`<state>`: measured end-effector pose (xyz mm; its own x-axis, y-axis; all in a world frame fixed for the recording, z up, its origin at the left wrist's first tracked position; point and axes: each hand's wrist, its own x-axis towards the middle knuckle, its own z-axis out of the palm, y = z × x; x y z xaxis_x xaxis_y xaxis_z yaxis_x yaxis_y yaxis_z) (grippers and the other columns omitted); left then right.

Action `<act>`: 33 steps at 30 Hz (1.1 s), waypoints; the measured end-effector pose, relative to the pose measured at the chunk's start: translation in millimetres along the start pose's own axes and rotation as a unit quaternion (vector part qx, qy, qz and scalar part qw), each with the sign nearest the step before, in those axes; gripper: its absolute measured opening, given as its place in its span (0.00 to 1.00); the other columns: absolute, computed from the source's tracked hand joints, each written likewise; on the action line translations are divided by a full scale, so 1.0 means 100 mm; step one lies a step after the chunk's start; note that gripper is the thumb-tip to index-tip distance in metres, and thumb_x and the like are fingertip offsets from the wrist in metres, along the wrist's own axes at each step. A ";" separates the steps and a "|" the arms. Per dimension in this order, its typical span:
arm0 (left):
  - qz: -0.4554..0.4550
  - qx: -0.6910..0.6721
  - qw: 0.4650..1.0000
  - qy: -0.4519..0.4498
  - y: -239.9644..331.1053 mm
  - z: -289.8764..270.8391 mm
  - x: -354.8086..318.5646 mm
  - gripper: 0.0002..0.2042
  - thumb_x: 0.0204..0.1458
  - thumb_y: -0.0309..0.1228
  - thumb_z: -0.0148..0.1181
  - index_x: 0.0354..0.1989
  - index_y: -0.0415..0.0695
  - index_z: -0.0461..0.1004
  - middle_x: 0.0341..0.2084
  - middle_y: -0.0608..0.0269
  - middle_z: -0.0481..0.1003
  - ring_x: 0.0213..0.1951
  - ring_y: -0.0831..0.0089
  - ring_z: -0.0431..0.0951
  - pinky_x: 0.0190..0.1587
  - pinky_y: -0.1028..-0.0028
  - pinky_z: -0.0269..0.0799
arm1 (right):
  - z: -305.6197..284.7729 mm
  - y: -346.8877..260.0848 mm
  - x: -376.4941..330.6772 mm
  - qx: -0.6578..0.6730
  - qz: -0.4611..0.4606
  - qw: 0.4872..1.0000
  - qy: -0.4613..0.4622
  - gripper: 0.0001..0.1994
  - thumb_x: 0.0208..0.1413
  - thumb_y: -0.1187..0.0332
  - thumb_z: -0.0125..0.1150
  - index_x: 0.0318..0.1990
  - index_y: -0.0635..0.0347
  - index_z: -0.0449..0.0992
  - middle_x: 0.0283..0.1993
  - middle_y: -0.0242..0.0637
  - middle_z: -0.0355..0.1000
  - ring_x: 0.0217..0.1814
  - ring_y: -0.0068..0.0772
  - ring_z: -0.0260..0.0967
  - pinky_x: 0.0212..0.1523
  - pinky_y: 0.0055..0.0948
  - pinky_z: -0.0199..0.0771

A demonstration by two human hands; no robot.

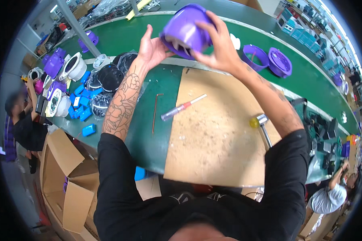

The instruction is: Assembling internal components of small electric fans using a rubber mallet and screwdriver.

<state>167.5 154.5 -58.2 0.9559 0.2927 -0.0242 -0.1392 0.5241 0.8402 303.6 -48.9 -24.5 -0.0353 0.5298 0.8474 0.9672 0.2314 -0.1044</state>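
Note:
A purple plastic housing (187, 30), rounded like a bucket with a cut-out lower edge, is held up above the far side of the table. My right hand (219, 46) grips it from the right, thumb below and fingers over its side. At its lower left is my left hand (152, 50), thumb stretched up and palm open; its fingertips reach the housing's edge, and whether they press on it I cannot tell. Below lie a screwdriver (181, 109) with a clear and red handle on a cardboard sheet (217, 140), and a thin copper-coloured hex key (155, 114) on the green table.
A yellow-headed mallet (259, 121) lies by my right forearm. Blue battery-like packs (82, 102), black round parts (110, 76) and white rings (74, 67) crowd the left. Purple rings (255, 58) rest on the green conveyor (149, 26). Open carton (64, 152) at lower left; people work at both sides.

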 end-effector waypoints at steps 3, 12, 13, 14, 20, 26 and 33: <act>-0.105 -0.003 0.993 -0.046 -0.23 0.59 -0.47 0.49 0.56 0.71 0.31 0.64 0.31 0.60 0.61 0.46 0.66 0.64 0.56 0.63 0.67 0.53 0.55 | -0.85 -0.55 -0.58 -0.108 -0.215 0.955 -0.175 0.29 0.43 0.65 0.68 0.57 0.51 0.70 0.68 0.46 0.59 0.71 0.46 0.56 0.60 0.49 0.64; -0.093 0.134 0.984 -0.078 -1.71 1.16 -0.99 0.27 0.66 0.51 0.41 0.55 0.39 0.73 0.52 0.61 0.76 0.53 0.71 0.74 0.59 0.65 0.67 | -1.87 -1.76 -2.04 -0.154 -0.228 0.891 -0.360 0.19 0.52 0.67 0.55 0.54 0.54 0.71 0.72 0.36 0.56 0.74 0.32 0.54 0.69 0.44 0.58; -0.039 0.200 0.978 -0.047 -1.66 0.97 -0.90 0.24 0.64 0.49 0.46 0.53 0.40 0.74 0.50 0.58 0.77 0.52 0.68 0.75 0.57 0.64 0.69 | -1.90 -1.85 -2.07 -0.150 -0.232 0.894 -0.354 0.19 0.52 0.67 0.55 0.54 0.54 0.71 0.72 0.36 0.56 0.74 0.32 0.54 0.69 0.44 0.58; 0.011 0.263 0.964 -0.021 -1.60 0.86 -0.86 0.22 0.63 0.46 0.50 0.51 0.40 0.76 0.48 0.56 0.78 0.50 0.66 0.77 0.56 0.64 0.70 | -1.95 -1.96 -2.12 -0.141 -0.171 0.909 -0.353 0.17 0.52 0.68 0.54 0.51 0.56 0.72 0.72 0.38 0.57 0.74 0.35 0.53 0.69 0.44 0.58; 0.051 0.805 0.591 0.014 -1.40 0.67 -0.88 0.15 0.49 0.32 0.59 0.46 0.42 0.77 0.43 0.44 0.77 0.48 0.49 0.77 0.53 0.61 0.72 | -2.21 -2.13 -2.22 -0.086 0.095 0.983 -0.134 0.18 0.49 0.68 0.64 0.48 0.63 0.73 0.45 0.47 0.73 0.50 0.49 0.71 0.48 0.44 0.70; 0.067 0.791 0.605 0.059 -1.41 0.59 -0.96 0.17 0.47 0.33 0.63 0.44 0.39 0.77 0.44 0.41 0.77 0.48 0.48 0.77 0.51 0.59 0.73 | -1.91 -1.81 -1.64 -0.052 0.294 0.938 -0.174 0.27 0.52 0.57 0.66 0.55 0.65 0.69 0.49 0.52 0.72 0.53 0.53 0.69 0.53 0.43 0.70; 0.040 0.772 0.626 0.104 -1.33 0.61 -1.45 0.14 0.46 0.33 0.67 0.38 0.38 0.80 0.32 0.49 0.80 0.38 0.57 0.81 0.43 0.64 0.75 | -1.72 -1.53 -1.49 -0.002 0.302 0.911 -0.280 0.36 0.41 0.57 0.75 0.57 0.64 0.69 0.55 0.54 0.71 0.60 0.53 0.67 0.60 0.43 0.68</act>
<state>63.6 -6.6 -133.2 0.8853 0.4500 0.1170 0.3842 -0.8497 0.3610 203.7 -303.7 -45.1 0.3831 0.8925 0.2379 0.8535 -0.2436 -0.4607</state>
